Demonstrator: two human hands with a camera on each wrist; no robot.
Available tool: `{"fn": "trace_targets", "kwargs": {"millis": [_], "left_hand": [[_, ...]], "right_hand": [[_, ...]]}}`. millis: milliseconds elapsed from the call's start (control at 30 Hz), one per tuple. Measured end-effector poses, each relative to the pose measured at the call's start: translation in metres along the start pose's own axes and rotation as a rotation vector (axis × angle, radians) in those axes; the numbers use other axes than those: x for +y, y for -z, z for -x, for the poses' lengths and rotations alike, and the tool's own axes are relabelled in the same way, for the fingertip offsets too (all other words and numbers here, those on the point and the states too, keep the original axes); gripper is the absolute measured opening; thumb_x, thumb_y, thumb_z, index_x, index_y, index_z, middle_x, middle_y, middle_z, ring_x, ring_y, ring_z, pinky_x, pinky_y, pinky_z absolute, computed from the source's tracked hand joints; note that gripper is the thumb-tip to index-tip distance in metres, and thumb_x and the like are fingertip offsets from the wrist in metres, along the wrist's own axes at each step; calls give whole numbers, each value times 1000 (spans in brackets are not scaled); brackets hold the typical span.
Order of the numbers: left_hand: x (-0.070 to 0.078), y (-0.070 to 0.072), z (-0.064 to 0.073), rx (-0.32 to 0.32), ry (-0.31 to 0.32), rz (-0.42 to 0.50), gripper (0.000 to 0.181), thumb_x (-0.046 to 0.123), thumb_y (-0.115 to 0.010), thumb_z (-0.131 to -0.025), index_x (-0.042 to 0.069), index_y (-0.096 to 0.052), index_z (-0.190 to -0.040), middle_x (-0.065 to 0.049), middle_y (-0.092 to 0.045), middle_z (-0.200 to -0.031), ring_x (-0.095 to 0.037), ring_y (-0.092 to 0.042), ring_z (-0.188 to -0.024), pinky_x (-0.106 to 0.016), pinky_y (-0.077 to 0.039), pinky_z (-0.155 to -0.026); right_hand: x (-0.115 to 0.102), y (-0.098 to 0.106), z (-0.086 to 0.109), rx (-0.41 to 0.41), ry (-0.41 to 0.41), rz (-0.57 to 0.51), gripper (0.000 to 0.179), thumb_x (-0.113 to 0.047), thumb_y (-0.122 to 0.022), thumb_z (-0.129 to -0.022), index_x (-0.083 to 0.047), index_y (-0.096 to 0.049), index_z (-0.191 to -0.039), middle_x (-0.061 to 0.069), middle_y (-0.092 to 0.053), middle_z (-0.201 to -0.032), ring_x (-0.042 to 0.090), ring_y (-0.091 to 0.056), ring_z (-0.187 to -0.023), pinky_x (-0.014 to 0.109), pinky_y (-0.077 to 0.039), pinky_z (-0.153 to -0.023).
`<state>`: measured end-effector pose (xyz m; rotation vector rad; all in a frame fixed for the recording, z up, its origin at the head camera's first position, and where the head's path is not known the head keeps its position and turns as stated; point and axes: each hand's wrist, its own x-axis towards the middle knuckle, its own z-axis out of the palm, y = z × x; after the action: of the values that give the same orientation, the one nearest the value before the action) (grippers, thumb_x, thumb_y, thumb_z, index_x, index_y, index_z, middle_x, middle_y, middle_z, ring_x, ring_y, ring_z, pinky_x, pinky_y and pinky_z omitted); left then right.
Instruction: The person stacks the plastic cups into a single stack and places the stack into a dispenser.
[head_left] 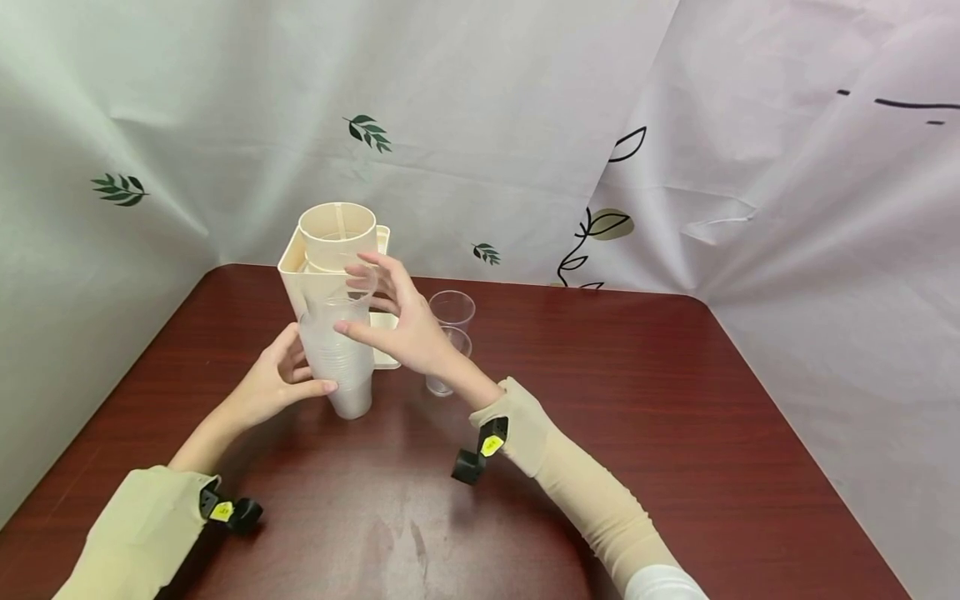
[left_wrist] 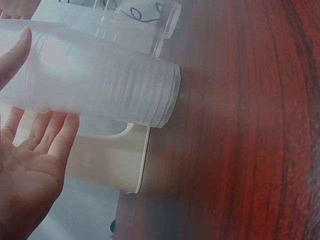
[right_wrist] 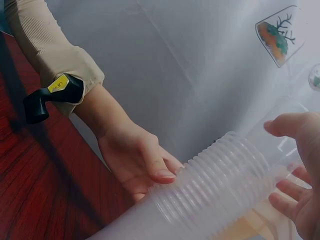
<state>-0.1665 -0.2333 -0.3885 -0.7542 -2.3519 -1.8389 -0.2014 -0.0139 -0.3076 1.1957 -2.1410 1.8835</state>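
A tall stack of clear plastic cups (head_left: pixel 341 358) stands slightly tilted in front of a cream-coloured plastic stand with a round tube (head_left: pixel 337 225). My left hand (head_left: pixel 273 379) holds the stack from the left, thumb in front and fingers behind; the left wrist view shows the stack's ribbed lower end (left_wrist: pixel 150 95). At the top, my right hand (head_left: pixel 401 321) has thumb and fingers around the uppermost cup (right_wrist: pixel 282 130), which sticks up above the tightly nested rims (right_wrist: pixel 215 175). Whether the stack's base touches the table cannot be told.
Two clear cups (head_left: pixel 452 308) stand just right of the cream stand, one behind the other. The dark red wooden table (head_left: pixel 637 417) extends to the right and front. A pale patterned sheet (head_left: pixel 465 150) hangs behind and at the sides.
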Motion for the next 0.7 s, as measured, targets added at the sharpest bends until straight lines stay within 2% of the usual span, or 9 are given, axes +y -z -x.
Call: {"fn": "trace_targets", "kwargs": {"millis": [267,700], "left_hand": [[0,0,1,-1,-3,12,76,-11,-69,-80,14,-31,-141,17,-48,-131,7,-53,-115,-11,-50,-87],[0,0,0,-1,0,-2,85,-11,-69,-80,15,-25,-148,17,-44,-135,8,-52,-116,-11,-50,-88]], "right_hand": [[3,-2,2,-28,-51,75,75,-7,-74,-82,-15,-32,-144,8,-51,-141,10,-50,-127,18,-44,-103],[5,-3,5,-73,-138,91,72,-13,-75,-83,-19,-35,-144,3,-51,-141,8,-50,-127,21,-44,-102]]}}
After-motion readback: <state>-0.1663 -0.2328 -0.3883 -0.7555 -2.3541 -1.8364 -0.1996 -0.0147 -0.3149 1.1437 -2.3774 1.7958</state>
